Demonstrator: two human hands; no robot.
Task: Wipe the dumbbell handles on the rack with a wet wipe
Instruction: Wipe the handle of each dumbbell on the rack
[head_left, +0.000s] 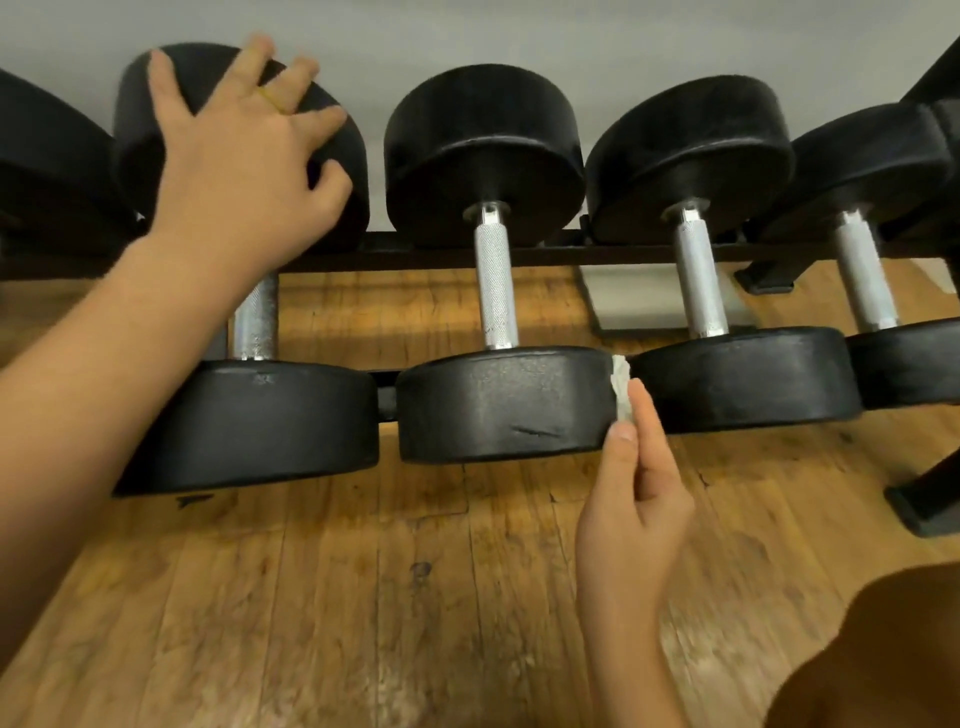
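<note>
With spread fingers the left hand (244, 156) rested on the far head of a dumbbell (249, 426), while the right hand (634, 509) pinched the crumpled wet wipe (622, 387) between two near heads on the rack (415, 255), so next it would probably need to reach a knurled handle (496, 280) and wrap it.

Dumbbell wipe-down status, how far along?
Done: cannot tell, the handles show no wet marks. In hand: right hand pinches the wipe beside the near weight heads, touching no handle; left hand rests on the left dumbbell's far head. Left: possibly all four visible handles.
</note>
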